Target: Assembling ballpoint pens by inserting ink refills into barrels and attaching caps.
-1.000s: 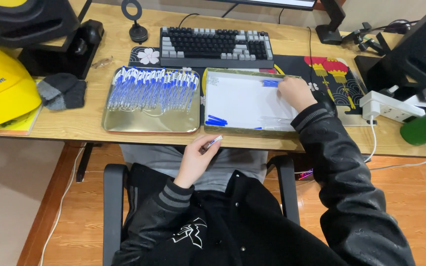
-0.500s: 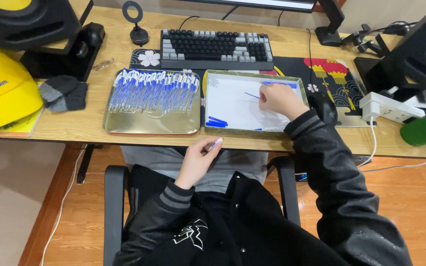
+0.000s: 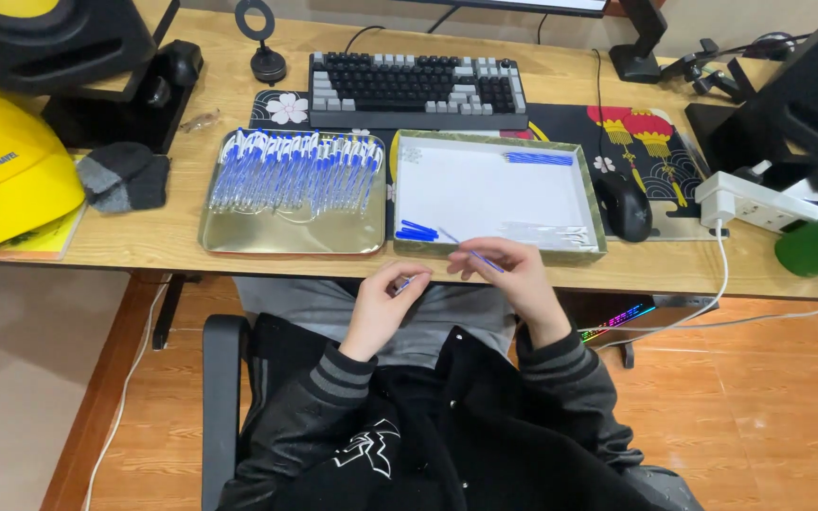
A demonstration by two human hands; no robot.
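Wooden desk (image 3: pixel 560 274), seen from above. Left of the keyboard's (image 3: pixel 418 90) front edge: gold tray (image 3: pixel 239 241) holding a row of blue pens (image 3: pixel 295 170). Beside it, white tray (image 3: pixel 594 203) with blue caps (image 3: pixel 417 231), blue refills (image 3: pixel 539 158) and clear barrels (image 3: pixel 546 232). Below the white tray, left hand (image 3: pixel 382 305) pinches a small pen part; right hand (image 3: pixel 513 274) pinches a blue refill (image 3: pixel 485 261).

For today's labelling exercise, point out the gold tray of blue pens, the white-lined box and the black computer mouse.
gold tray of blue pens (image 3: pixel 239 241): head view, bare front rim.
white-lined box (image 3: pixel 485 189): head view, bare white floor.
black computer mouse (image 3: pixel 625 206): head view, top shell.
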